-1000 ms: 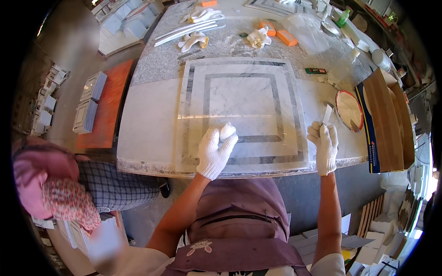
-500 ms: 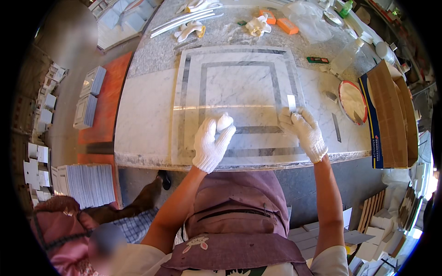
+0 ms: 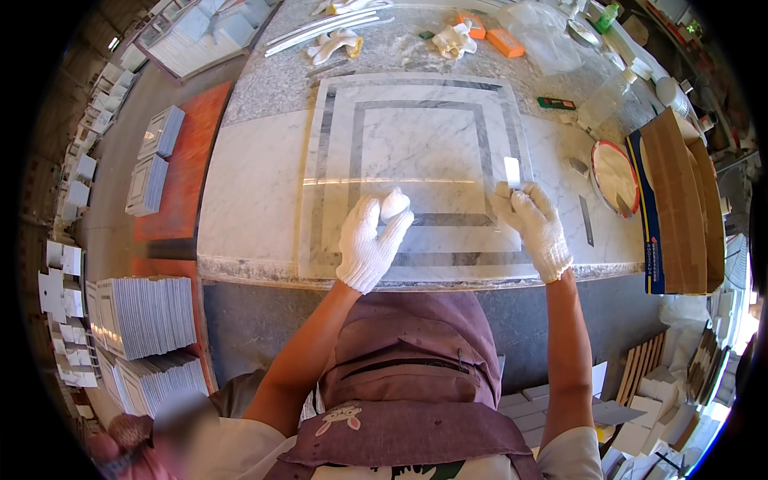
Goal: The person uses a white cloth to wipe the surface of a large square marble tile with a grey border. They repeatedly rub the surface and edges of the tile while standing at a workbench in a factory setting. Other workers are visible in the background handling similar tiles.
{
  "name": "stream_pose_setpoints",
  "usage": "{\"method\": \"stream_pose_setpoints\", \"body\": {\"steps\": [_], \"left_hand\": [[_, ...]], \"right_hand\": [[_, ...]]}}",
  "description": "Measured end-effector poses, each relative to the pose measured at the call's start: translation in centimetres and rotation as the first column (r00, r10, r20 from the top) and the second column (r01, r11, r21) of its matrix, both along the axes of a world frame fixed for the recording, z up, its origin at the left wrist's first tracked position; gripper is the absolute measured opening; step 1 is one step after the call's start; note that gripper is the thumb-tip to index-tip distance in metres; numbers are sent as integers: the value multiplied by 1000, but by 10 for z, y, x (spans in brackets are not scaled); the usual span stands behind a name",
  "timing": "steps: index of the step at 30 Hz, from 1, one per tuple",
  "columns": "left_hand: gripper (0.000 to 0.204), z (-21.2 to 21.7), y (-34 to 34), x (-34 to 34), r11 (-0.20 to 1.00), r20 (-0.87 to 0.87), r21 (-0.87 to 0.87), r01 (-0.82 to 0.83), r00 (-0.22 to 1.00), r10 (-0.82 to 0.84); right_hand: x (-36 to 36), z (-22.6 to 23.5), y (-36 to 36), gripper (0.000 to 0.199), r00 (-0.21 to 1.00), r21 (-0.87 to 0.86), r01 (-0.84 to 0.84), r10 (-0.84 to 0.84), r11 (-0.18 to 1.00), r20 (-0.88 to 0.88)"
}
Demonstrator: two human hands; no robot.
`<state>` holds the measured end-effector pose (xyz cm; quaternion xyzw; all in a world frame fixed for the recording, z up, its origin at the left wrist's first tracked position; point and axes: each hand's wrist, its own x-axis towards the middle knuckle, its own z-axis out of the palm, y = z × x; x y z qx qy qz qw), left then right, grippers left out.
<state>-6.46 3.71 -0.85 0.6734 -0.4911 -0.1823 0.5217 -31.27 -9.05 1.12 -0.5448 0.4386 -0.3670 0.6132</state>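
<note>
Before me lies a square white marble panel (image 3: 416, 152) with grey inlaid frames, close to the table's front edge. My left hand (image 3: 374, 240), in a white knit glove, is closed around a white rounded lump (image 3: 394, 206) above the panel's lower part; its material cannot be made out. My right hand (image 3: 538, 230), gloved the same way, grips a small scraper (image 3: 512, 171) whose flat, bright blade points away from me over the panel's right border. The scraper's handle is hidden in the fingers.
On the right stand a red-rimmed bowl of pale paste (image 3: 614, 178), a metal strip (image 3: 587, 220) and an open cardboard box (image 3: 680, 204). Farther back are a clear bottle (image 3: 606, 100), orange boxes (image 3: 506, 43) and loose gloves (image 3: 336, 46). Stacked panels (image 3: 148, 316) stand at left.
Both hands have shifted slightly, keeping what they hold; the scraper blade shows a little more fully. The person at lower left has moved back, mostly out of view.
</note>
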Motion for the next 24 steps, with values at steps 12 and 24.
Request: {"method": "stream_pose_setpoints", "body": {"steps": [12, 24], "left_hand": [[18, 6, 0, 2, 963, 138, -269, 9, 990, 30], [28, 3, 3, 2, 993, 196, -114, -34, 979, 56]], "right_hand": [[-41, 18, 59, 16, 978, 32, 197, -194, 980, -82], [-19, 14, 97, 47, 895, -176, 223, -273, 959, -352]]}}
